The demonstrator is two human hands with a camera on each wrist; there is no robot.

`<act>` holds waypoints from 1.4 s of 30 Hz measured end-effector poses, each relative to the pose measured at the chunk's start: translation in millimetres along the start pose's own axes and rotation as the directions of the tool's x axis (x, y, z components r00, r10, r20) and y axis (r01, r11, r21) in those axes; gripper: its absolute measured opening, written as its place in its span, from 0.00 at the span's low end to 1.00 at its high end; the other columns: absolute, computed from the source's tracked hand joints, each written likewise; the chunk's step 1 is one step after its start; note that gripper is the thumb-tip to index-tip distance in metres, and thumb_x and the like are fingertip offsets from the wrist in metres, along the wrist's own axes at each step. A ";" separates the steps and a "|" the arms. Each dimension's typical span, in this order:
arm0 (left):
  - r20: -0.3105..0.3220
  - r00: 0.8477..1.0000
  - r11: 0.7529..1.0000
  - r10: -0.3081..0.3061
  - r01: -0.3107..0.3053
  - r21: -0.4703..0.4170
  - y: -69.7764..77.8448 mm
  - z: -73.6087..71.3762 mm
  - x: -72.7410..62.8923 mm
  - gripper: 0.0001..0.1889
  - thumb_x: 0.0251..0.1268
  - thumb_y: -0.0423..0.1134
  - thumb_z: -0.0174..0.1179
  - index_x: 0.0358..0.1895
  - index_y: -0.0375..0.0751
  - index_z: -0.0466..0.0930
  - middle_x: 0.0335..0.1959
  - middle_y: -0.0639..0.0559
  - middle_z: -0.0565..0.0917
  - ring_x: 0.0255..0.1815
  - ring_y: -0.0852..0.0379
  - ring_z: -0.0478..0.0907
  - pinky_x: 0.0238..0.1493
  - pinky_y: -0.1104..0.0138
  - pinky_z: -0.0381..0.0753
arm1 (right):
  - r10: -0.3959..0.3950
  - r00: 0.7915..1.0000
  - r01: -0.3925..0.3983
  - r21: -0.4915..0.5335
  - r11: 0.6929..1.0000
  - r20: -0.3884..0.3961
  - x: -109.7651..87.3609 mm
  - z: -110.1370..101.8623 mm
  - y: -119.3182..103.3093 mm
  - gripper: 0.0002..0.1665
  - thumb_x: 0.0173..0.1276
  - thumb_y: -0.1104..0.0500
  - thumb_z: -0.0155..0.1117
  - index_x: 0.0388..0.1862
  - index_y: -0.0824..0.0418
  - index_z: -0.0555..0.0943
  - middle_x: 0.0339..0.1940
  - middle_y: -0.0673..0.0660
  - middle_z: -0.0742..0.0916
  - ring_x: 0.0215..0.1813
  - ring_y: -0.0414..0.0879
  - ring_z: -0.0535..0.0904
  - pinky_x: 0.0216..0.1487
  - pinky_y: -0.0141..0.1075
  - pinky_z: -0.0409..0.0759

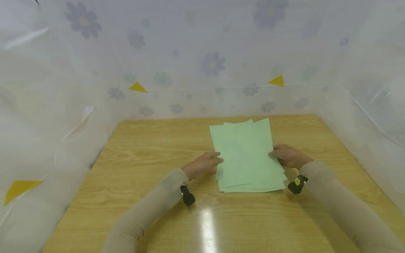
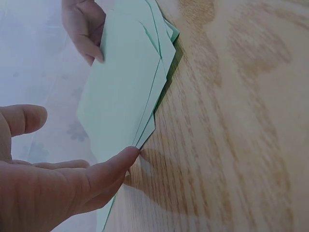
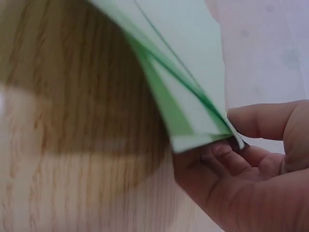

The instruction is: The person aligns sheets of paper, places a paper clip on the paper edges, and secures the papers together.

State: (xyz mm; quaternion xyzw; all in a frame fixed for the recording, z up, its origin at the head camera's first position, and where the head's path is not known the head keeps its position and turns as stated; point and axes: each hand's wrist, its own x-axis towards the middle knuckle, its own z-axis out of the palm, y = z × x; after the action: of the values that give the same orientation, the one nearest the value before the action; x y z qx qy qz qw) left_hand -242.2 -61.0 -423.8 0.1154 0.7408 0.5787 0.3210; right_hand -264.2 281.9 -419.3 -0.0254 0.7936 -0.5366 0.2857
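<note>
Several pale green sheets of paper (image 1: pixel 243 158) overlap unevenly in a loose stack, with corners fanned out at the top and bottom. At the stack's right edge my right hand (image 1: pixel 289 156) pinches the sheets, thumb on top and fingers curled beneath, as the right wrist view shows. There the held edge of the paper (image 3: pixel 193 96) is raised off the table. My left hand (image 1: pixel 204 165) is at the left edge, its fingers extended and touching the sheets. In the left wrist view the left thumb (image 2: pixel 29 119) stands apart from the paper.
Under the paper lies a wood-grain table (image 1: pixel 142 182). A pale flowered plastic sheet (image 1: pixel 190 52) closes off the back, and similar sheeting rises at both sides. Yellow triangular pieces (image 1: pixel 138 87) mark the sheeting. A tiny pale object (image 1: pixel 164 140) lies left of the stack.
</note>
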 end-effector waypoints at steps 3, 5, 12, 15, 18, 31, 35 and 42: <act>-0.003 1.000 1.000 -0.004 0.004 -0.006 1.0 0.4 0.4 0.34 0.74 0.49 0.50 0.75 0.38 0.50 0.76 0.41 0.52 0.73 0.43 0.59 0.68 0.51 0.65 | -0.011 1.000 0.011 -0.014 1.000 0.012 -1.0 1.7 1.2 0.31 0.77 0.63 0.42 0.70 0.81 0.50 0.57 0.69 0.76 0.48 0.47 0.80 0.52 0.45 0.81; -0.003 1.000 1.000 0.000 0.000 -0.013 1.3 0.7 1.2 0.34 0.74 0.48 0.50 0.75 0.38 0.50 0.76 0.41 0.52 0.73 0.43 0.58 0.68 0.51 0.65 | -0.018 1.000 0.018 -0.001 1.000 0.011 -1.5 2.4 2.3 0.31 0.77 0.63 0.41 0.71 0.80 0.50 0.58 0.71 0.75 0.49 0.49 0.80 0.52 0.46 0.81; -0.010 1.000 1.000 0.002 -0.002 0.006 1.2 0.4 -1.5 0.34 0.74 0.48 0.49 0.76 0.38 0.48 0.75 0.39 0.53 0.73 0.43 0.57 0.69 0.52 0.64 | -0.007 0.999 0.008 0.020 1.000 -0.047 -1.8 6.1 2.6 0.32 0.77 0.63 0.42 0.72 0.80 0.47 0.65 0.76 0.67 0.54 0.51 0.76 0.54 0.45 0.79; -0.018 1.000 1.000 -0.002 0.002 0.010 1.4 -0.8 -2.6 0.35 0.74 0.48 0.48 0.76 0.38 0.46 0.76 0.40 0.52 0.73 0.42 0.56 0.70 0.52 0.61 | -0.007 0.999 0.010 0.039 0.999 -0.054 -0.4 4.3 5.9 0.34 0.78 0.62 0.43 0.72 0.79 0.46 0.65 0.75 0.67 0.55 0.51 0.75 0.54 0.44 0.79; -0.025 1.000 1.000 -0.013 0.013 0.005 1.2 -1.5 -3.1 0.38 0.74 0.48 0.49 0.77 0.37 0.39 0.77 0.39 0.46 0.76 0.43 0.49 0.73 0.52 0.56 | -0.014 0.999 0.018 0.067 0.998 -0.050 -0.3 2.0 9.9 0.37 0.78 0.60 0.45 0.73 0.78 0.44 0.65 0.72 0.68 0.54 0.49 0.75 0.54 0.44 0.78; -0.073 0.997 0.999 -0.026 0.024 -0.031 2.1 -1.8 4.8 0.27 0.74 0.45 0.49 0.63 0.30 0.51 0.64 0.42 0.56 0.66 0.48 0.55 0.67 0.53 0.62 | 0.006 0.999 0.001 0.144 0.990 -0.044 -0.9 2.0 15.9 0.39 0.78 0.58 0.46 0.76 0.72 0.40 0.64 0.68 0.69 0.50 0.43 0.77 0.53 0.43 0.79; -0.070 0.997 0.995 -0.018 0.011 -0.098 3.3 -1.5 7.9 0.31 0.75 0.42 0.48 0.72 0.34 0.47 0.72 0.43 0.53 0.72 0.48 0.53 0.69 0.55 0.61 | 0.008 0.998 0.000 0.137 0.991 -0.058 -2.3 3.7 14.7 0.39 0.78 0.57 0.46 0.76 0.71 0.41 0.64 0.68 0.68 0.51 0.44 0.75 0.53 0.41 0.77; -0.077 0.997 0.992 -0.001 -0.009 -0.128 -2.7 -0.5 15.5 0.32 0.75 0.41 0.47 0.76 0.37 0.47 0.76 0.44 0.53 0.75 0.49 0.53 0.72 0.56 0.59 | 0.000 0.999 0.007 0.135 0.991 -0.045 -4.0 7.6 14.2 0.39 0.79 0.56 0.45 0.76 0.71 0.41 0.60 0.65 0.72 0.51 0.45 0.76 0.53 0.45 0.79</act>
State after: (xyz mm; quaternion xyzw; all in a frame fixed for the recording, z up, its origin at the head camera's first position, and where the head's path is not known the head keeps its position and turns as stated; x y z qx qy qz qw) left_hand -253.8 -53.8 -431.6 0.0737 0.7137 0.6296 0.2981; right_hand -253.4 282.9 -431.9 0.0047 0.7617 -0.5900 0.2679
